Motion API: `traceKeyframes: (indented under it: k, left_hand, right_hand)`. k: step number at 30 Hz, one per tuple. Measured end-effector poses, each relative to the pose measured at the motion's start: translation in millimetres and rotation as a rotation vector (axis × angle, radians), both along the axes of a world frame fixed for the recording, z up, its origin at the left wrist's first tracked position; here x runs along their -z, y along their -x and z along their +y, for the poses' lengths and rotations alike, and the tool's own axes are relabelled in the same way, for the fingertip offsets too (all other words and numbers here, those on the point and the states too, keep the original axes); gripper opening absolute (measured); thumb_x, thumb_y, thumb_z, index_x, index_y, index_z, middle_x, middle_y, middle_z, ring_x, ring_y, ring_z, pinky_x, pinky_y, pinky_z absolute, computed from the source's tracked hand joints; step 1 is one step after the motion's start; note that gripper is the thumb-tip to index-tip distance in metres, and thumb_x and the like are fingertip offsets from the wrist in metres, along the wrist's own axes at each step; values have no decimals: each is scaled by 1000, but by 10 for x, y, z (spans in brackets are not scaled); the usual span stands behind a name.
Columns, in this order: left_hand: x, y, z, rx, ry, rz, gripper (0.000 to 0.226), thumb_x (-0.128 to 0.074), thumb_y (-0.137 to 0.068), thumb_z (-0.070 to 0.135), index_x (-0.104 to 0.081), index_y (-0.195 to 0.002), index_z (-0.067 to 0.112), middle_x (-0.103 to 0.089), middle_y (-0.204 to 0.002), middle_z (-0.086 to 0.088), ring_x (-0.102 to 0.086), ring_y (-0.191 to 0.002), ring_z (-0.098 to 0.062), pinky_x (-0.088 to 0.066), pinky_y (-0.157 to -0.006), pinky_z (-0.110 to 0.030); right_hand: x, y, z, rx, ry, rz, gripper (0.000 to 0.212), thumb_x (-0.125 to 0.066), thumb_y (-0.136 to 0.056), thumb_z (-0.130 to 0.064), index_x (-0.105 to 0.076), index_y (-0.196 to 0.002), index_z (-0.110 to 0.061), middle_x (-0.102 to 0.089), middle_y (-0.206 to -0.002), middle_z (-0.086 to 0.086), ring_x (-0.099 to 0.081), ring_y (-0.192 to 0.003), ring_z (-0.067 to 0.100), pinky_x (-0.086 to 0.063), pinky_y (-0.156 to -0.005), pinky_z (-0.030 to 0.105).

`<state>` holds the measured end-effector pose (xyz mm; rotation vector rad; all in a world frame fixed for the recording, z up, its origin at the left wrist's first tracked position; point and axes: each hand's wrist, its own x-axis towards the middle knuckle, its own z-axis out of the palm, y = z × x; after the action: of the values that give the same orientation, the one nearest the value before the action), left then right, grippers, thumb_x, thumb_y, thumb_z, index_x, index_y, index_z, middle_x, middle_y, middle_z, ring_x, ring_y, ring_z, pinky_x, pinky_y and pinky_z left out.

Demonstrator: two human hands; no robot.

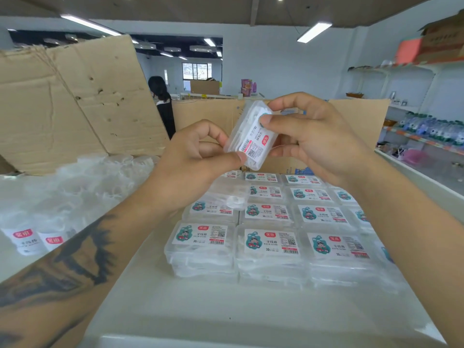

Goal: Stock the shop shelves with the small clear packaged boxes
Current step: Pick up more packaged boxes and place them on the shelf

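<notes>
We hold one small clear box (251, 136) up in both hands, above the far end of the stock already laid on the white shelf (200, 310). Our left hand (193, 162) pinches its lower end, thumb pressed on the near corner by the barcode and the forefinger curled round behind. Our right hand (311, 136) grips its upper end, thumb on the labelled face and the fingers curled over the top edge and down its right side. The box stands tilted, its label turned sideways to us, with white picks showing through the plastic. Below it, the stacked boxes (268, 244) lie flat in neat rows, labels up, touching side by side and piled several deep; they fill the right half of the shelf, while its near part is bare. To the left, just beside the shelf, a heap of clear-wrapped packs (75, 192) lies jumbled, two red-and-white labels showing at its near edge. A large cardboard carton (75, 101) rises behind the heap with its flap standing open. On the far right, wall shelving (426, 136) carries bottles and other small goods, and a person with dark hair (162, 104) stands in the distance beyond the carton.
</notes>
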<state>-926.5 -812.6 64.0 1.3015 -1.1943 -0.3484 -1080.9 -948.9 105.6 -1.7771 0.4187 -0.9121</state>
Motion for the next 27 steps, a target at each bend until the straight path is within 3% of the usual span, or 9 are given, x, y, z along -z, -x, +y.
traceKeyframes:
  k: [2, 6, 11, 13, 16, 20, 22, 24, 27]
  left_hand:
    - [5, -2, -3, -9, -10, -1, 30, -85, -80, 12, -58, -93, 8, -79, -86, -10, -76, -85, -32, -57, -83, -51]
    - [1, 27, 1, -54, -1, 16, 27, -81, -84, 10, -57, -94, 8, -79, -83, -6, -73, -67, -14, -49, -60, -23]
    - [-12, 74, 9, -108, 118, 43, 29, -82, -84, 8, -56, -96, 6, -78, -78, -7, -63, -51, -8, -45, -52, -19]
    - [18, 92, 5, -145, 152, -4, 31, -83, -84, 9, -55, -95, 6, -78, -79, -5, -71, -60, -14, -54, -57, -30]
    - [74, 60, 4, -116, 110, -146, 38, -87, -82, 21, -57, -100, 7, -79, -89, 0, -77, -86, -19, -61, -84, -49]
    - [23, -116, 68, -148, -248, -542, 56, -83, -74, 58, -60, -121, 41, -64, -114, 30, -57, -110, 12, -45, -97, -16]
    - [-13, -190, 101, -144, -375, -669, 66, -76, -77, 64, -52, -136, 48, -55, -130, 33, -49, -116, 13, -38, -99, -13]
    - [-23, -226, 125, -86, -528, -767, 76, -71, -82, 65, -42, -149, 47, -43, -151, 29, -41, -133, 7, -35, -110, -19]
    - [-23, -247, 147, -10, -680, -893, 74, -67, -91, 58, -37, -156, 39, -38, -159, 20, -33, -145, -2, -27, -116, -20]
  right_hand:
    - [-31, -44, -13, -21, -6, 14, 26, -74, -92, -16, -63, -116, -9, -76, -99, 15, -75, -85, 26, -62, -81, 46]
    - [-34, -105, 12, -15, -36, -42, 33, -75, -92, -16, -59, -119, -6, -76, -98, 16, -75, -86, 27, -63, -78, 44]
    - [-34, -117, 195, -13, -61, -80, 45, -80, -88, -22, -51, -121, -11, -77, -98, 15, -77, -88, 31, -62, -83, 52]
    - [-20, -125, 287, -30, -30, 3, 55, -83, -84, -30, -50, -127, -21, -77, -99, 12, -77, -89, 29, -62, -81, 51]
    - [-16, -154, 339, -49, 10, 51, 68, -86, -80, -23, -50, -137, -32, -75, -102, 12, -76, -88, 32, -64, -74, 46]
    - [-110, -178, 196, 42, 302, 257, 84, -87, -77, -18, -45, -148, -35, -70, -103, -1, -74, -86, 11, -61, -76, 27]
    - [-162, -240, 72, 102, 444, 374, 84, -87, -76, -20, -43, -146, -33, -65, -104, -9, -68, -86, 4, -54, -74, 17]
    - [-167, -354, -58, 104, 470, 420, 70, -88, -76, -18, -49, -133, -29, -66, -105, -10, -66, -87, 3, -53, -73, 20]
    - [-88, -559, -233, 87, 580, 546, 53, -90, -74, -26, -61, -119, -27, -68, -115, -6, -66, -102, 11, -55, -94, 37]
